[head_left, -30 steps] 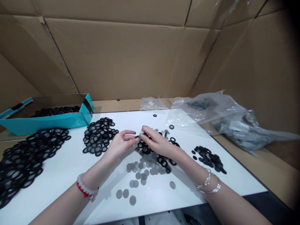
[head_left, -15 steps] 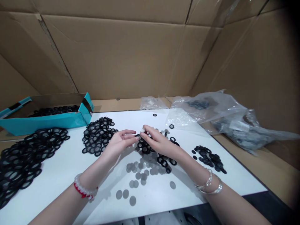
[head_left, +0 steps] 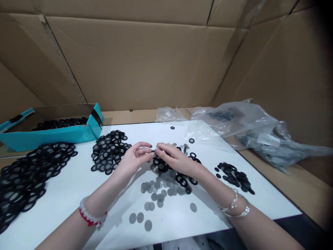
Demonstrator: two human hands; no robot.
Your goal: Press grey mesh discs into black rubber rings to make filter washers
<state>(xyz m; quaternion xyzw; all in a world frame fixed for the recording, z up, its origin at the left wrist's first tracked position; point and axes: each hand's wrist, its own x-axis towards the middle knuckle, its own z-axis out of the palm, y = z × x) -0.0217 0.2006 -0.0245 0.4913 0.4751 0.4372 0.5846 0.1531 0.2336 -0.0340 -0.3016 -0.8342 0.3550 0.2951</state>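
The left hand (head_left: 134, 158) and right hand (head_left: 174, 159) meet half-curled above loose black rubber rings (head_left: 163, 167) mid-way across the white bench (head_left: 109, 229); any grip is hidden. A careless brush could push rings among the grey mesh discs (head_left: 160, 198).

A white worktop (head_left: 177, 217) carries a long heap of black rings (head_left: 23, 184) along its left edge, a smaller heap (head_left: 108, 151) beside it, another (head_left: 232, 177) toward the right edge, scattered grey mesh discs (head_left: 156, 198) mid-worktop, and a teal carton (head_left: 52, 136) at the far left corner
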